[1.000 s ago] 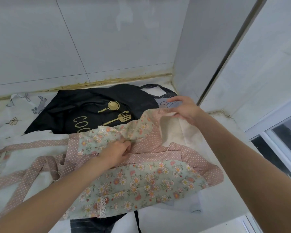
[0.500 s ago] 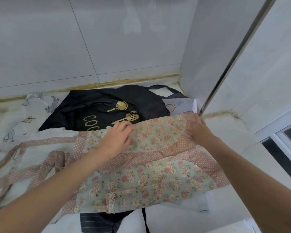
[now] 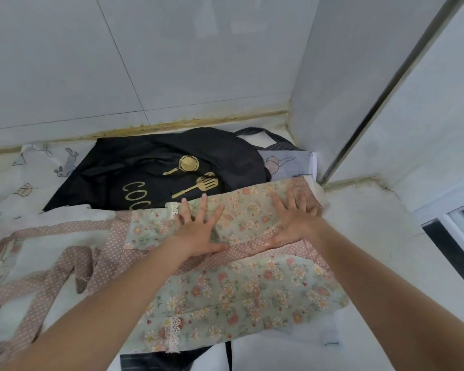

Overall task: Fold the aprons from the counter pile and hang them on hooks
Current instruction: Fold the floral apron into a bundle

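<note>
A white stone counter (image 3: pixel 386 236) in a corner of shiny white wall tiles (image 3: pixel 172 62), covered with soft cloth aprons.

In the middle of the frame, the left hand (image 3: pixel 198 231) and right hand (image 3: pixel 292 220) lie flat with fingers spread, pressing the folded top of a thin green flowery apron with pink dotted edges and lace (image 3: pixel 239 290). Its pink dotted straps (image 3: pixel 51 279) trail to the lower left. Above it lies a smooth black apron with gold pan pictures (image 3: pixel 150 167), on a white bunny-print cloth (image 3: pixel 38 178).

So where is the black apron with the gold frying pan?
In the head view, the black apron lies at the back of the counter against the tiled wall, just behind the floral apron.
</note>
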A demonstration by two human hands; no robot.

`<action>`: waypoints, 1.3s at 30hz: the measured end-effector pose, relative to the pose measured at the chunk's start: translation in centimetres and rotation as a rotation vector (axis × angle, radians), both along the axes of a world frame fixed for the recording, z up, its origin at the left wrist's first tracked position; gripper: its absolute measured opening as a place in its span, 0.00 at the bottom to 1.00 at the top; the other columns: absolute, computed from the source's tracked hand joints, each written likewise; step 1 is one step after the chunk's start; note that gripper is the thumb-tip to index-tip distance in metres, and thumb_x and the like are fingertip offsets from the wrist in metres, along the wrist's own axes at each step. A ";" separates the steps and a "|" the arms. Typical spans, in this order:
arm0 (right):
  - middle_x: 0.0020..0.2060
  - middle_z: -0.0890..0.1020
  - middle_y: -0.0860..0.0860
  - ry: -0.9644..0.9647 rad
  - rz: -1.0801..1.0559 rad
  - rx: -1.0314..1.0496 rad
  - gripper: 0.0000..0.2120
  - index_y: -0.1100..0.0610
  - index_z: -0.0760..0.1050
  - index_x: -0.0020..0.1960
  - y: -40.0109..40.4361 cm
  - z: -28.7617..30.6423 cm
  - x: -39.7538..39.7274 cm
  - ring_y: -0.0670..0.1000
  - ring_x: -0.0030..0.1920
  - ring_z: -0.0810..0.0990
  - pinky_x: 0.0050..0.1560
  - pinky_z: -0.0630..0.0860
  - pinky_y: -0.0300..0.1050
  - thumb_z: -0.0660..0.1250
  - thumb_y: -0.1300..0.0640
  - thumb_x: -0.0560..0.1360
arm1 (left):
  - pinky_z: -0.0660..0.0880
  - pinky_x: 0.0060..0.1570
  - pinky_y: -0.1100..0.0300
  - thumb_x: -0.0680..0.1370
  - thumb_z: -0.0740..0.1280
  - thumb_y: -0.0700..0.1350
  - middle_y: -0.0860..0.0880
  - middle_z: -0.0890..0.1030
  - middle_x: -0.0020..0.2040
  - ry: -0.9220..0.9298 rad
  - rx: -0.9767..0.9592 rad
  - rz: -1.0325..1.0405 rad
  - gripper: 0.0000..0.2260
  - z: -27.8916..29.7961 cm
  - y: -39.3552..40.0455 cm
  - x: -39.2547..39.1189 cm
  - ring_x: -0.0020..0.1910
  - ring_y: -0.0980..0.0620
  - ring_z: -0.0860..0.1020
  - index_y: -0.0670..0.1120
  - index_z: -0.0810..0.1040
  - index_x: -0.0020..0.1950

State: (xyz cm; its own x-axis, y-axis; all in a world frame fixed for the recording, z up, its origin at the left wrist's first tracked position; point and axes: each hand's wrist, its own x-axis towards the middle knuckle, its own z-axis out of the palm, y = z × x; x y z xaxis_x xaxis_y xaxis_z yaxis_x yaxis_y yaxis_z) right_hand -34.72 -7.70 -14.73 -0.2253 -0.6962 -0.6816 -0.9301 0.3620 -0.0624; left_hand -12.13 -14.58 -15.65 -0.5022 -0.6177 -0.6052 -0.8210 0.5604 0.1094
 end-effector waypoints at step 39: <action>0.66 0.70 0.55 -0.320 0.018 -0.268 0.29 0.56 0.63 0.72 -4.3 5.1 5.8 0.57 0.54 0.77 0.45 0.78 0.47 0.63 0.70 0.74 | 0.71 0.50 0.52 0.82 0.56 0.47 0.46 0.75 0.58 0.313 -0.352 0.143 0.11 3.1 -2.3 1.0 0.58 0.45 0.73 0.46 0.73 0.60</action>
State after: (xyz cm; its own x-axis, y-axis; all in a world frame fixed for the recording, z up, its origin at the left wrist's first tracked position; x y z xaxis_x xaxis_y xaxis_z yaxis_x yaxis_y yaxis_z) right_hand -28.87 -11.98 -9.61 -0.0175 -0.8605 -0.5092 -0.8543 0.2775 -0.4395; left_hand -11.09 -16.92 -12.52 -0.5220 -0.8335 -0.1812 -0.8503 0.4918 0.1874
